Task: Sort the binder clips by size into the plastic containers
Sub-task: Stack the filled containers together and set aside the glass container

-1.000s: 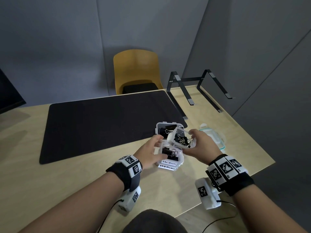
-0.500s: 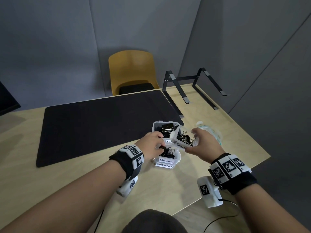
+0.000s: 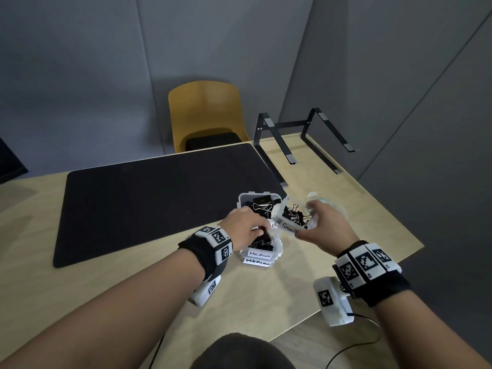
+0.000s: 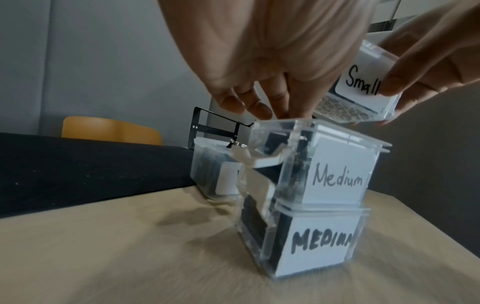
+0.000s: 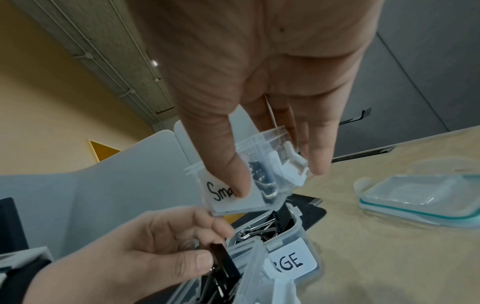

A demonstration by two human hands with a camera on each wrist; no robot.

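Note:
My right hand (image 3: 306,222) grips the clear "Small" container (image 3: 288,221), lifted and tilted left above the others; small black clips lie inside it. In the right wrist view my thumb covers part of the "Small" container's (image 5: 259,195) label. Two "Medium" containers (image 3: 262,253) are stacked on the table. My left hand (image 3: 262,231) reaches into the top "Medium" container (image 4: 337,174) and pinches a black binder clip (image 5: 224,262) between thumb and fingers. Behind stands the "Large" container (image 3: 246,199), open, holding big clips (image 5: 259,228).
A container lid with a teal seal (image 5: 420,197) lies on the wooden table to the right. A black desk mat (image 3: 149,198) covers the table's left and middle. A black laptop stand (image 3: 306,139) sits at the far right, a yellow chair (image 3: 205,113) behind.
My left hand has moved right and down into the top Medium container and closed on a clip. The right hand still holds the Small container, tilted a little more.

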